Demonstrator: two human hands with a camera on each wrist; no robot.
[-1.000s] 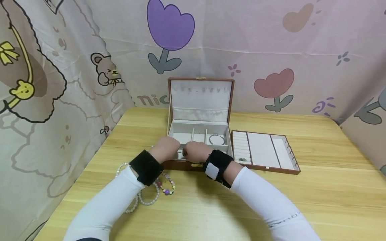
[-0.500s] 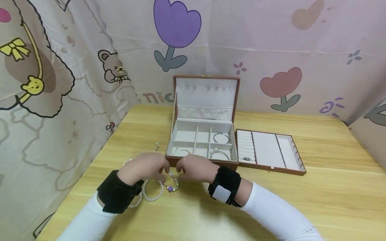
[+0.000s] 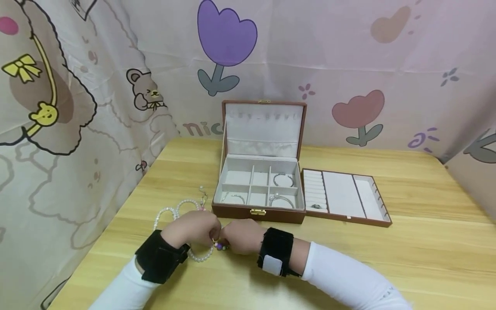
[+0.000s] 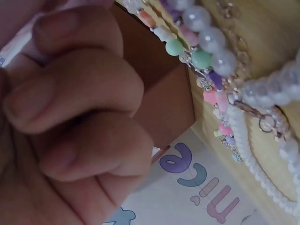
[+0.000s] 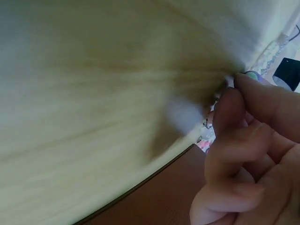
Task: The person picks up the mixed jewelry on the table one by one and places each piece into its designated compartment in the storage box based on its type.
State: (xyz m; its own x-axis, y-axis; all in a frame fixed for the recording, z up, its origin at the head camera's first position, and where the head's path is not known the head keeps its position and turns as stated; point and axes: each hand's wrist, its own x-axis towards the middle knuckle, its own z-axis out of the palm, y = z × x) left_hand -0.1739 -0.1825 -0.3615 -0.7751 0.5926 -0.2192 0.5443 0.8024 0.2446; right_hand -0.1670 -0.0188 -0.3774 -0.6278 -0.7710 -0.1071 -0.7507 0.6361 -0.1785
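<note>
A colourful beaded bracelet (image 3: 221, 246) lies between my two hands in front of the box, mostly covered by fingers. My left hand (image 3: 193, 228) pinches its left side; in the left wrist view that hand's fingers (image 4: 89, 93) are curled, the pinch itself out of sight. My right hand (image 3: 244, 236) pinches the bracelet from the right. Its thumb and forefinger meet at a small bead with a green bead (image 5: 253, 75) beside them in the right wrist view. Pearl bracelets (image 3: 199, 259) lie beside and under my left hand.
Behind my hands stands an open brown jewellery box (image 3: 228, 212) with silver bangles (image 3: 282, 200) in its compartments. To its right lies a removable tray (image 3: 345, 193) holding a ring (image 3: 316, 206). A beaded charm strand (image 3: 203, 196) lies left of the box.
Both hands have come back out of the box's front left compartment, where a bangle now shows. They moved down toward me to the colourful bracelet and have taken hold of it.
</note>
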